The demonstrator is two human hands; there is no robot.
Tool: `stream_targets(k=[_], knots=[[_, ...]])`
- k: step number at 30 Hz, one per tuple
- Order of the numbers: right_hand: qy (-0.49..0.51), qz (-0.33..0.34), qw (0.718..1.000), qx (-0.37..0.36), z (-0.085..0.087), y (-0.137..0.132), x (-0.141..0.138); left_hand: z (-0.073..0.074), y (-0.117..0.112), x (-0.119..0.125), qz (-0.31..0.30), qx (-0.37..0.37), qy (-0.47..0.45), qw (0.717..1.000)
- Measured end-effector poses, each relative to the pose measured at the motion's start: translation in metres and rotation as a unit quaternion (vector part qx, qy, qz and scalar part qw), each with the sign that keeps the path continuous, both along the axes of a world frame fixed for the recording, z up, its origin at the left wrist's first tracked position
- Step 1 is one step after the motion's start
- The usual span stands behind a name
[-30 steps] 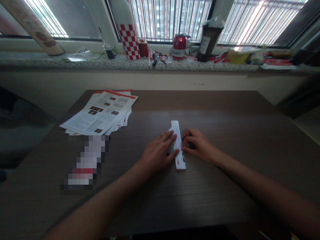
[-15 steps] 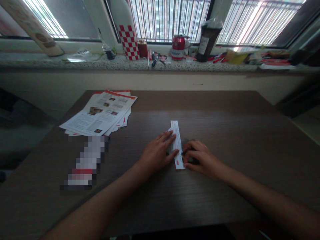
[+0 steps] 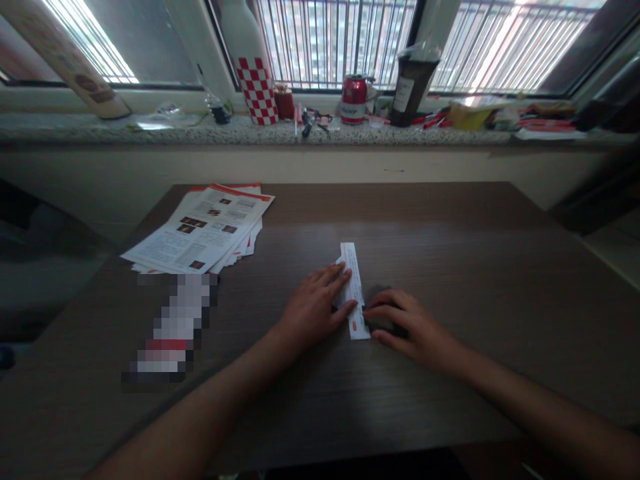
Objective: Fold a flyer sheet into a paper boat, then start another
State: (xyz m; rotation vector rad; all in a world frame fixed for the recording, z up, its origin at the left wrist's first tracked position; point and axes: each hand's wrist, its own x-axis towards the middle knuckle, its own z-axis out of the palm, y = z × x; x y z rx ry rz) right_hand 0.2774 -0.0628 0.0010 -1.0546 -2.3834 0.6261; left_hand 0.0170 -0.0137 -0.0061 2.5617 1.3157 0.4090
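A narrow white strip of folded printed paper with a small red mark near its close end lies on the dark wooden table. My left hand rests on its left side, fingers stretched out over the paper and thumb across it. Part of the paper is hidden under those fingers. Beside the right edge is my right hand, thumb and fingers apart, with nothing visible between them. Its index fingertip is at the paper's edge; whether it touches is hard to tell.
A stack of printed sheets lies at the table's back left, with a blurred-out item below it. On the windowsill stand a checkered bottle, a red can, a dark cup and small clutter.
The right hand's thumb and fingers have opened out from a pinch at the paper's edge. My left hand and the paper have stayed in place.
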Motion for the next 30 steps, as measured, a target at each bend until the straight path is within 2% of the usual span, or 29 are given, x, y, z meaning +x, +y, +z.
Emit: stream_targets(k=[7,11,17,23,30], knots=[[-0.093,0.046,0.986,0.127,-0.001,-0.006,0.008,0.000,0.000,0.001,0.011,-0.005,0.003,1.000],[-0.108,0.077,0.980,0.149,0.002,-0.011,0.012,0.000,-0.001,0.001,0.010,0.001,0.004,1.000],[-0.108,0.125,0.978,0.128,0.003,-0.016,0.018,0.001,-0.001,0.001,0.009,0.005,0.013,1.000],[-0.109,0.122,0.982,0.095,0.009,-0.016,0.019,-0.001,-0.001,0.000,0.007,0.001,0.012,1.000],[-0.053,0.125,0.991,-0.004,0.021,0.000,0.025,-0.003,0.003,-0.005,-0.020,0.003,0.006,1.000]])
